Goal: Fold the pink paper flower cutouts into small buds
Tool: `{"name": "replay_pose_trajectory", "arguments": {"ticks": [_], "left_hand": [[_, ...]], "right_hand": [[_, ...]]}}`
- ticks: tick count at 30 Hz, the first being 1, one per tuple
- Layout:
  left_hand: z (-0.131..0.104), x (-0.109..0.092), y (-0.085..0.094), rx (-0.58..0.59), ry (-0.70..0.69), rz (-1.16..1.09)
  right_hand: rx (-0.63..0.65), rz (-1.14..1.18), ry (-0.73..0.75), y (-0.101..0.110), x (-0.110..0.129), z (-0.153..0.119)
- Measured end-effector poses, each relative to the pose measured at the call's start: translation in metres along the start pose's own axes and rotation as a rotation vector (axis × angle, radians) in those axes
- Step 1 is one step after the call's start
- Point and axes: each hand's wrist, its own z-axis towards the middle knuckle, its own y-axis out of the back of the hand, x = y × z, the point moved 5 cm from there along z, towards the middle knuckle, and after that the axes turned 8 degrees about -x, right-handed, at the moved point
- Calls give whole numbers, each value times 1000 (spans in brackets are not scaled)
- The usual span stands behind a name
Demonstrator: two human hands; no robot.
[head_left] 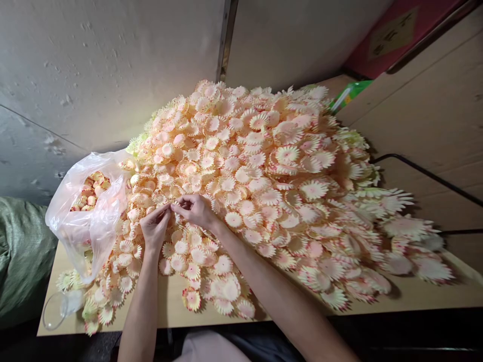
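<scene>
A great heap of cream artificial flower petal pieces [241, 176] with pink centres and reddish, notched edges covers most of the table. My left hand [155, 226] and my right hand [196, 210] meet over the heap's left part, their fingertips nearly touching. Both are closed in a pinch. Whatever lies between the fingers is too small to make out. Left of my hands, a thin translucent plastic bag [103, 221] holds several smaller, cupped flower pieces [90, 193] with red edges.
On the table's [177, 311] front left corner lies a clear round container [55, 311]. A green woven sack [22, 261] stands at the left. Walls rise behind the heap. A green packet [350, 95] and a dark metal bar [426, 173] are at the right.
</scene>
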Motion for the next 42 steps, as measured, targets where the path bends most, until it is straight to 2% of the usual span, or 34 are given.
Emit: {"name": "replay_pose_trajectory", "arguments": {"ticks": [7,20,26,35,38,42], "left_hand": [[2,2,1,-112,72,-18],[2,8,-1,-139,131,-77],[3,17,-2,-158,271,-237],[5,15,-3,-111,406,-331],[5,10,-4,-101,379,-351],[7,1,-2,-96,283,-353]], "right_hand": [[35,3,23,-3,-6,2],[129,94,-73,-1,-3,2],[152,169,-71,0,1,1],[367,280,-26,-1,12,-3],[377,282,-25,-1,15,-3],[260,195,-57,1,9,-2]]}}
